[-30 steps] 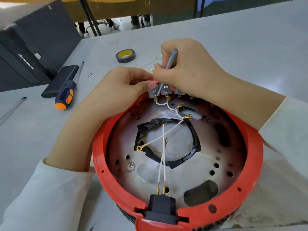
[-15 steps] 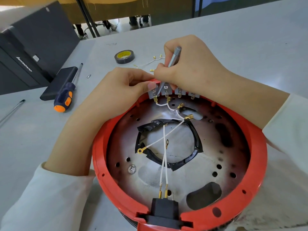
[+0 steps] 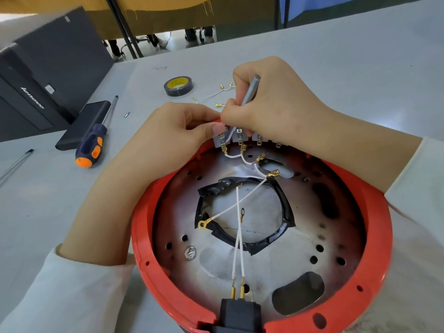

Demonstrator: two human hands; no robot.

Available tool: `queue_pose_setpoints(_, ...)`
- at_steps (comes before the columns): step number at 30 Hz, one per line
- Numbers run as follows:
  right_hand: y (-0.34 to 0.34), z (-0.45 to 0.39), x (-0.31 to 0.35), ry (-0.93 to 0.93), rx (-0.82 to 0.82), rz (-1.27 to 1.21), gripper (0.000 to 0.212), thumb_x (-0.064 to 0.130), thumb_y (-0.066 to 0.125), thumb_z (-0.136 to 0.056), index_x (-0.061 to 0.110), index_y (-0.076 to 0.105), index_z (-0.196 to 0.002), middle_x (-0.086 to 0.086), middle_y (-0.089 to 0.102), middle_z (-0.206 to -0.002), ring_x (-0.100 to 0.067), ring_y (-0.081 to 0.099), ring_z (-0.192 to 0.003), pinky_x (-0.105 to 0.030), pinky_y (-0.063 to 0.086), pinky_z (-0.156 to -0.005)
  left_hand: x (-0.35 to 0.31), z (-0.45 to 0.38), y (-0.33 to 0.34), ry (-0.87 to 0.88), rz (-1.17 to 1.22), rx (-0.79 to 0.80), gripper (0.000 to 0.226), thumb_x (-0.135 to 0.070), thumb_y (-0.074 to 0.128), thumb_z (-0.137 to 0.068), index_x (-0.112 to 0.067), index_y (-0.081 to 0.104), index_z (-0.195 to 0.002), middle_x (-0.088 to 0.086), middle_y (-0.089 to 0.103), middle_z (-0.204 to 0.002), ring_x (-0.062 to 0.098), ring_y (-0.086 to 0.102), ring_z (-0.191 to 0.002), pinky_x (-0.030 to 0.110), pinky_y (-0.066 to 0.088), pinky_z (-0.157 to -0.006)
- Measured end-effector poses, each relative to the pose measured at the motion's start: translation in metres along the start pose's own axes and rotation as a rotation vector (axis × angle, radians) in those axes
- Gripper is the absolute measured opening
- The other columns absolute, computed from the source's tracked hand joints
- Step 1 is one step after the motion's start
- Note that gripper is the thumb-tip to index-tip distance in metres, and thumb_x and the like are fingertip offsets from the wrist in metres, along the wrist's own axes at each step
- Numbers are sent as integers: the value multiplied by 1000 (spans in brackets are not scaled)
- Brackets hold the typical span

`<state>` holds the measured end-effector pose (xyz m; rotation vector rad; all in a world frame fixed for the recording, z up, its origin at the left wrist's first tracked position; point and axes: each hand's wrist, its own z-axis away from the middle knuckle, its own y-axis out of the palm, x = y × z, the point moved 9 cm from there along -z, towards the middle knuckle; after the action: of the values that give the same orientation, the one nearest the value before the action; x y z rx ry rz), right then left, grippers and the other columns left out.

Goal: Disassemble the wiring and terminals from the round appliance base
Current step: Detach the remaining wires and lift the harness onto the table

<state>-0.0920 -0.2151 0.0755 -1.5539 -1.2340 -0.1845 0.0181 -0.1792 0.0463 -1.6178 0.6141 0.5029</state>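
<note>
at 9 o'clock a blue-and-orange screwdriver (image 3: 92, 144) lies unused on the grey table (image 3: 336, 56). left hand (image 3: 165, 140) pinches the red rim of the round base (image 3: 374, 236) at 12 o'clock, thumb beside the leftmost terminal block (image 3: 219, 140), judged to steady it. right hand (image 3: 276, 104) grips a slim metal tool (image 3: 249, 92), tip down between the blocks, apparently prying a brass connector (image 3: 224, 148). white wires (image 3: 237, 236) cross the base toward the black socket (image 3: 240, 311) at 6 o'clock. removed leads (image 3: 216, 93) lie beyond, beside a tape roll (image 3: 178, 86).
</note>
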Motion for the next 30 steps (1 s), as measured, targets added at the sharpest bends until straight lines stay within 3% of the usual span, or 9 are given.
queue_pose_setpoints(4,5,-6,-8,95,65,-59,28,6,61,-77,13,43,-56,-7,47,-51,-9,42,-33,-15,33,-34,-1,0,1,4,41,9,16,-25,60,-91,-34,70,-98,-21,72,-84,2,66,-82,8,44,-71)
queue_pose_setpoints(7,7,-9,-11,134,99,-107,27,5,60,-76,13,43,-56,-14,51,-51,-9,38,-26,-13,31,-33,-2,0,1,16,58,16,18,-24,60,-91,-39,68,-95,-22,71,-86,0,67,-85,12,46,-78)
queue_pose_setpoints(10,8,-12,-15,159,119,-113,26,7,60,-76,13,43,-56,-10,53,-44,-11,38,-27,-12,31,-33,-3,0,2,24,60,23,19,-23,60,-91,-39,68,-96,-22,72,-89,-7,65,-86,14,46,-84)
queue_pose_setpoints(15,15,-14,-13,138,157,-44,24,9,59,-75,12,44,-58,-6,51,-41,-14,41,-28,-12,29,-32,-2,-1,1,30,21,21,18,-25,59,-91,-36,70,-100,-21,72,-88,-6,65,-85,14,46,-84)
queue_pose_setpoints(21,2,-8,-10,48,31,-81,26,9,59,-75,13,42,-56,-4,46,-46,-9,41,-30,-16,33,-33,-2,0,3,42,76,22,25,-21,60,-91,-46,65,-87,-31,68,-86,-14,62,-82,7,44,-80)
queue_pose_setpoints(25,1,-2,4,-66,1,-8,31,14,62,-75,19,38,-54,7,42,-45,-4,46,-48,-15,32,-45,-1,-2,1,22,33,-2,20,-28,60,-89,-47,66,-85,-25,70,-84,0,65,-80,8,42,-71)
queue_pose_setpoints(28,0,-5,3,-42,42,-49,31,13,60,-77,17,39,-55,8,45,-43,-5,45,-42,-12,31,-42,3,-2,0,-30,51,-18,16,-31,62,-89,-45,68,-84,-15,72,-83,14,66,-83,11,45,-69)
queue_pose_setpoints(30,1,-7,3,-5,104,-87,29,12,60,-79,16,41,-57,5,44,-42,-5,42,-33,-12,31,-36,6,-1,-1,-59,60,-37,15,-33,62,-88,-45,68,-82,-13,72,-81,15,66,-82,13,46,-70)
